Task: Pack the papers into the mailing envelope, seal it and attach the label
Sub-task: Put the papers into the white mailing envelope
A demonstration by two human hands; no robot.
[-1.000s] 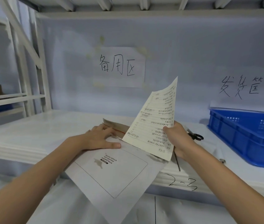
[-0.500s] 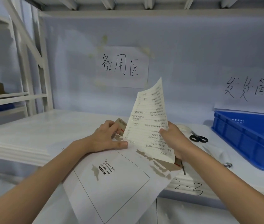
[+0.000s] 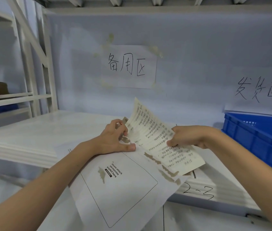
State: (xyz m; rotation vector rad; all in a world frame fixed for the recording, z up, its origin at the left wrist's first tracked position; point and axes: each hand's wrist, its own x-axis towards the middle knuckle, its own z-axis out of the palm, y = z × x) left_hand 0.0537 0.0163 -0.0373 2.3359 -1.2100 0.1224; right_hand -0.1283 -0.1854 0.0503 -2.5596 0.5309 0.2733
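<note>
A white mailing envelope (image 3: 123,189) with a printed waybill box lies on the shelf and overhangs its front edge. Its torn top edge shows brown patches. My left hand (image 3: 115,139) presses on the envelope's upper left and pinches its mouth next to the papers. The papers (image 3: 157,139), cream sheets with printed lines, slant down over the envelope's mouth. My right hand (image 3: 187,137) grips them at their right edge. Whether their lower end is inside the envelope, I cannot tell. No label is visible.
A blue plastic crate (image 3: 262,139) stands at the right on the white shelf (image 3: 40,130). Two handwritten paper signs (image 3: 128,66) hang on the back wall. White rack posts (image 3: 36,64) rise at the left. "2-3" is written on the shelf's front edge.
The papers have tilted from upright down toward the envelope's mouth. My left hand moved from flat on the envelope to pinching its opening. My right hand dropped lower.
</note>
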